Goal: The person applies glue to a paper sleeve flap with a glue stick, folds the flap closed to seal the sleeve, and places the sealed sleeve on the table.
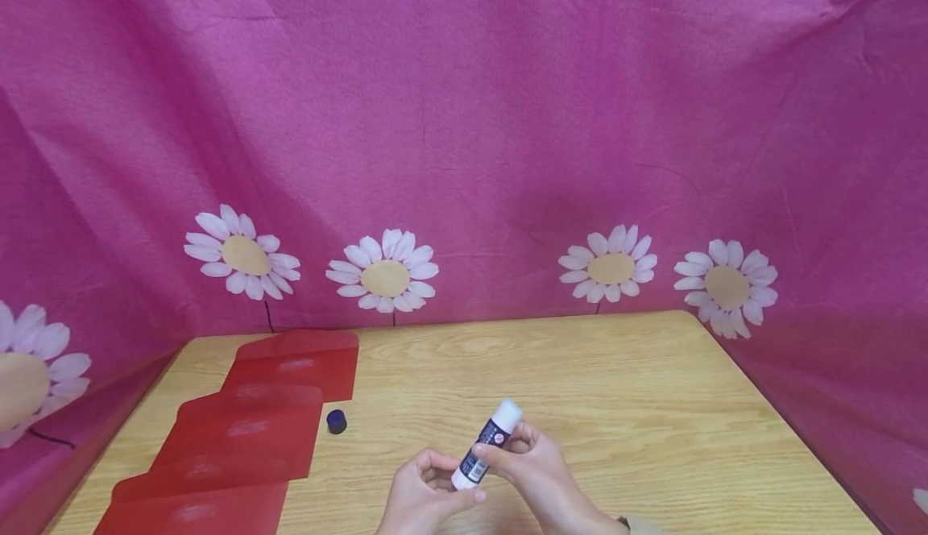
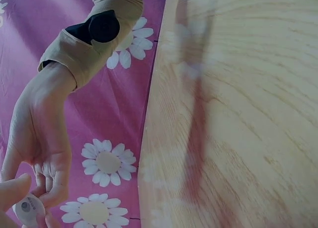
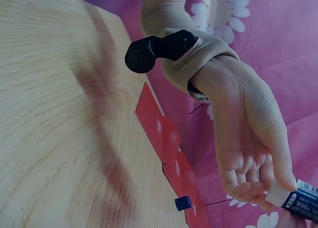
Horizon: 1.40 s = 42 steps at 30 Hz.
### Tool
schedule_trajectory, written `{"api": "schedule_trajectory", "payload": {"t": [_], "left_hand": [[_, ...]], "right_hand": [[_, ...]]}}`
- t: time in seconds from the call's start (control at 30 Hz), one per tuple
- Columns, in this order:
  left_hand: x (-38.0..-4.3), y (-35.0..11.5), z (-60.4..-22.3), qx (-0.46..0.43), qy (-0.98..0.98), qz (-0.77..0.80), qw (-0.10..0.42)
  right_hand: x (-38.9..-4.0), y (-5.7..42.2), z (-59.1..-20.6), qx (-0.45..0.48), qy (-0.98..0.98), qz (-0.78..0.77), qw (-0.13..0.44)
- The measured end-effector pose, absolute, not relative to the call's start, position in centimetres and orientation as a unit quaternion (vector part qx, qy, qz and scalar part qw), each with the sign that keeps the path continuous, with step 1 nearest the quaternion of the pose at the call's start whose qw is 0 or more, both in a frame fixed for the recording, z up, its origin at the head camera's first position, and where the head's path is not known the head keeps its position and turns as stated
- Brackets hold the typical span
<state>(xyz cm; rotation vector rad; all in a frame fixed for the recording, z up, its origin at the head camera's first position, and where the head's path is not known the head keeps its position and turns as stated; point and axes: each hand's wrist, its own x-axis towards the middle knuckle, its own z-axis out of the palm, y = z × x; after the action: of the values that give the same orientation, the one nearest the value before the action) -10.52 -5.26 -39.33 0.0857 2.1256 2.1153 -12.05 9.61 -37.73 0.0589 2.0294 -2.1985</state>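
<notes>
White base (image 1: 461, 480) pinched by the left hand (image 1: 420, 495), barrel (image 1: 474, 466) gripped by the right hand (image 1: 544, 474), the glue stick (image 1: 493, 436) tilts above the surface (image 1: 631, 406), probably being wound, next calling for a steady twist, its cap (image 1: 337, 421) just beside red envelopes (image 1: 242, 426) along the left edge.

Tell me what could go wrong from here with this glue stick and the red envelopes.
The small blue cap stands loose beside the red envelopes, so a passing arm might knock it away. The envelopes overlap, so glue put on one could smear onto its neighbour. The left hand grips the glue stick at its white lower end and the right hand holds it higher up; twisting that end too far might push out too much glue.
</notes>
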Motion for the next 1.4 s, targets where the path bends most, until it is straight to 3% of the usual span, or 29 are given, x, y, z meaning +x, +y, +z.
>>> {"api": "schedule_trajectory", "payload": {"t": [0.6, 0.8, 1.1, 1.23, 1.4], "left_hand": [[-11.6, -8.4, -39.4, 0.104, 0.717, 0.682, 0.103], [-12.5, -11.4, -39.1, 0.084, 0.764, 0.635, 0.075], [-14.4, -17.2, -38.5, 0.022, 0.852, 0.523, 0.003], [-15.1, -20.8, -38.0, 0.014, 0.89, 0.456, 0.001], [-15.7, -25.6, -38.0, 0.058, 0.929, 0.365, -0.02]], "right_hand": [[-12.0, 10.9, -37.5, -0.006, 0.717, -0.694, 0.062], [-12.1, 12.0, -37.7, -0.025, 0.735, -0.676, 0.05], [-12.0, 13.6, -38.3, -0.153, 0.768, -0.622, 0.003], [-11.9, 14.3, -38.6, -0.178, 0.783, -0.596, -0.001], [-12.0, 15.2, -39.2, -0.234, 0.815, -0.524, -0.075]]}}
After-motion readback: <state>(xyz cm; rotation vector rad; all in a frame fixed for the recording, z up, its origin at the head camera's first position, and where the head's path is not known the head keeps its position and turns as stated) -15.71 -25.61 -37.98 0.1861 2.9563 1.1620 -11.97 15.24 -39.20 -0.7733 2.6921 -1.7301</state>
